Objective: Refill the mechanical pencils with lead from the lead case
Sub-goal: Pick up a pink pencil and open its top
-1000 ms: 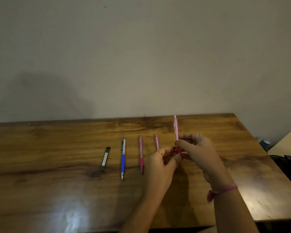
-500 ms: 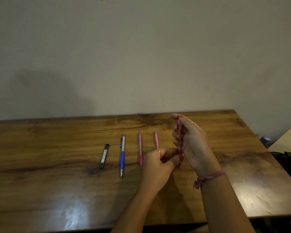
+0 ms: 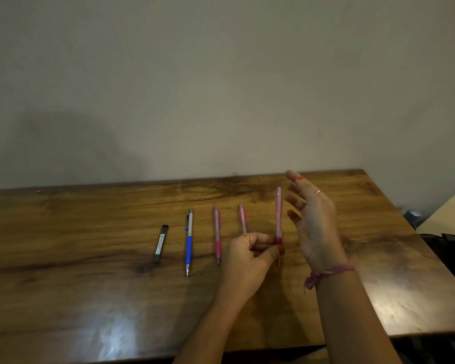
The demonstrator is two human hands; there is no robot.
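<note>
My left hand (image 3: 250, 254) pinches a pink mechanical pencil (image 3: 278, 214) by its dark pink grip, holding it upright with the tip down. My right hand (image 3: 313, 219) is open just right of that pencil, fingers spread, not touching it. On the wooden table (image 3: 63, 258) lie, left to right, a black lead case (image 3: 160, 244), a blue and silver pencil (image 3: 189, 241), a pink pencil (image 3: 217, 235) and another pink pencil (image 3: 243, 218), its lower half hidden behind my left hand.
A plain wall stands behind the table's far edge. Past the table's right edge are a dark bag (image 3: 447, 245) and a pale surface (image 3: 447, 208). A bright glare patch sits on the near left tabletop.
My right hand has let go of the upright pink pencil and opened, moving slightly right. My left hand now holds the pencil alone by the grip.
</note>
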